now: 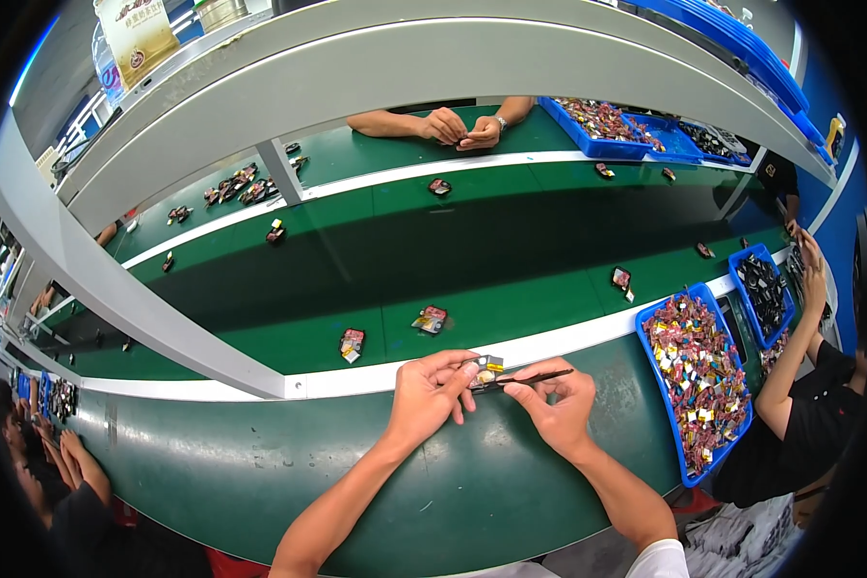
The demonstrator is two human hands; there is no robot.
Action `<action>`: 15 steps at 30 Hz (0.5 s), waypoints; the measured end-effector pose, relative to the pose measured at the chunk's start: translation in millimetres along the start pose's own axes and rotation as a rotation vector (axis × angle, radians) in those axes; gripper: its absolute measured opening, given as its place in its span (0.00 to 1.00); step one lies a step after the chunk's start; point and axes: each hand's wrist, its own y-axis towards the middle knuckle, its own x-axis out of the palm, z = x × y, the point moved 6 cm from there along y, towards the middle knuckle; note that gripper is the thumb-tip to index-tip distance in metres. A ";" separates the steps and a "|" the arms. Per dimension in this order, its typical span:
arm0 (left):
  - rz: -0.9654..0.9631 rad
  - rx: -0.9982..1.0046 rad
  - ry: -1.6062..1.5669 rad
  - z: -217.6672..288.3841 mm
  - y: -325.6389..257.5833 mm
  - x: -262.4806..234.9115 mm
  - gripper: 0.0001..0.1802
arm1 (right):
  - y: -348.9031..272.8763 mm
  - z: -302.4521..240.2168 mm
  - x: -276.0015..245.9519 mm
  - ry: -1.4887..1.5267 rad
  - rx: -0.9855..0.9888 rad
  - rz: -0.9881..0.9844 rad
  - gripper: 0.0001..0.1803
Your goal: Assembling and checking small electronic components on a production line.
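Note:
My left hand pinches a small electronic assembly with a silver block and a yellow patch, just above the near edge of the belt. In my right hand is a pair of thin black tweezers, held between thumb and fingers. Its tip points left and meets the assembly, though the exact contact point is too small to make out. On the green belt beyond lie similar small parts, one red and silver piece close by and another to its left.
At my right stands a blue tray heaped with small red, white and yellow parts. Behind it, another blue tray holds black parts. A grey frame beam crosses overhead. Across the belt, a co-worker's hands are busy; others sit left and right.

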 end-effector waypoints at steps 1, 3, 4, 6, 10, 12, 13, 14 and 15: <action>0.000 0.000 -0.001 0.0 0.1 0.2 0.14 | 0.1 -2.1 0.1 -0.047 -0.031 -0.013 0.07; 0.001 -0.013 0.013 -1.4 -0.6 -1.3 0.14 | -0.1 -3.6 1.9 -0.078 -0.059 -0.019 0.07; 0.004 -0.013 0.015 -1.4 -1.0 -1.3 0.14 | -0.3 -4.9 3.0 -0.110 -0.086 -0.024 0.07; -0.005 -0.017 0.015 -0.7 -1.0 2.7 0.13 | -0.5 -5.6 0.4 -0.115 -0.099 -0.015 0.06; -0.018 -0.021 0.040 -3.2 -0.8 3.7 0.13 | -0.4 -9.6 -0.9 -0.168 -0.151 -0.018 0.06; 0.000 -0.045 0.063 -3.6 -0.8 5.6 0.13 | -1.9 -9.8 -2.1 -0.193 -0.159 -0.028 0.06; -0.002 -0.045 0.063 -4.0 -0.8 7.1 0.13 | -2.6 -10.2 -2.2 -0.217 -0.166 -0.039 0.06; 0.012 -0.052 0.076 -5.3 -1.5 7.1 0.12 | -2.2 -10.7 -2.0 -0.215 -0.166 -0.039 0.06; 0.026 -0.058 0.090 -6.7 -1.9 7.4 0.12 | -2.1 -14.8 0.0 -0.229 -0.218 -0.051 0.06</action>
